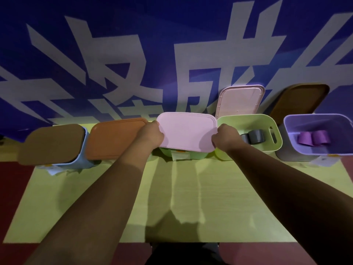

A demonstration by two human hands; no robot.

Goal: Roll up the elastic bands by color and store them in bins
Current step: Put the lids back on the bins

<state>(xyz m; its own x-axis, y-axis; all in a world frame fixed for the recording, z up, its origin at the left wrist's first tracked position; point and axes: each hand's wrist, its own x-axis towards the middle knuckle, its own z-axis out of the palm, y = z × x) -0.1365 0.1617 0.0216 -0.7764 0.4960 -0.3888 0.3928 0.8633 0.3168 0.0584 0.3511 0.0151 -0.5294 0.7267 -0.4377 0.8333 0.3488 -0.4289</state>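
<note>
A pink lid (188,131) is being gripped at its short edges by the left hand (151,135) and the right hand (226,137), with the fingers curled around the rim and the fingertips hidden beneath it. The green bin (183,154) under it is being mostly covered, so its contents cannot be told. Rolled grey bands (255,136) are being held in the open green bin (248,119) beside it, and rolled purple bands (313,138) in the lilac bin (288,131), which is being cut off at the right edge.
</note>
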